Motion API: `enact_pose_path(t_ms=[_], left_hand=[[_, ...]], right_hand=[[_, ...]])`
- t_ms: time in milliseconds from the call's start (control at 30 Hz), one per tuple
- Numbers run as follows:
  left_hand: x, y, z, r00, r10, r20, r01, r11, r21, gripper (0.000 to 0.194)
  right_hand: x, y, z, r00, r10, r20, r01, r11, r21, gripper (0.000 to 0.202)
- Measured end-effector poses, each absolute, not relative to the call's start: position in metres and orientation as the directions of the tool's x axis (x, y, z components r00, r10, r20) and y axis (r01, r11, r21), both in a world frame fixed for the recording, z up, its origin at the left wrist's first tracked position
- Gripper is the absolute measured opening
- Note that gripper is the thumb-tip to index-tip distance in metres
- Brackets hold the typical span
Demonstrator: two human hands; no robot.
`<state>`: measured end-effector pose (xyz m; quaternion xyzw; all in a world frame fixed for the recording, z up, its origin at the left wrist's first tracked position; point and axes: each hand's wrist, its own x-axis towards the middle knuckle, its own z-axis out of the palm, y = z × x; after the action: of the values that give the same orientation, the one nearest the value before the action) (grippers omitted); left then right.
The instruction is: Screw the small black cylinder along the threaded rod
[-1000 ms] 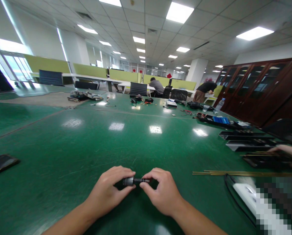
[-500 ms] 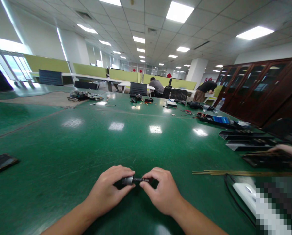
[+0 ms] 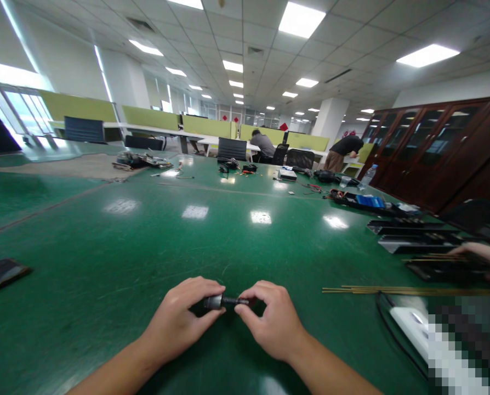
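The step in hand looks like two-handed handling of a small black part [image 3: 230,301], at the bottom centre of the frame just above the desk [image 3: 166,247]. The left hand [image 3: 179,312] is clamped on the wider barrel, thumb and fingertips on either side; the right hand [image 3: 275,323] pinches the far end of the thin shaft. The hands are apart, with only the bare middle of the shaft between them, and the part lies roughly level. Whether it is being turned, pushed or pulled I cannot tell; any such move would call for a firm hold on the barrel and both ends kept in line. Rods [image 3: 368,289] lie at lower right, near a co-worker's hand [image 3: 483,255] at the right edge.
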<state>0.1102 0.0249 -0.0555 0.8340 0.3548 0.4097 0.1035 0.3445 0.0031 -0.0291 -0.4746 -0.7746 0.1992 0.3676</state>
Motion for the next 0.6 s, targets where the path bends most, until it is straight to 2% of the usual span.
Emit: enact_pose_path(t_ms=[600], left_hand=[[0.1060,0.0285,-0.0573,0.405,0.698,0.591,0.543,-0.703,0.458,0.034]], right_hand=[[0.3468,0.0051,-0.0300,-0.278,0.883,0.378,0.595,0.467,-0.654,0.004]])
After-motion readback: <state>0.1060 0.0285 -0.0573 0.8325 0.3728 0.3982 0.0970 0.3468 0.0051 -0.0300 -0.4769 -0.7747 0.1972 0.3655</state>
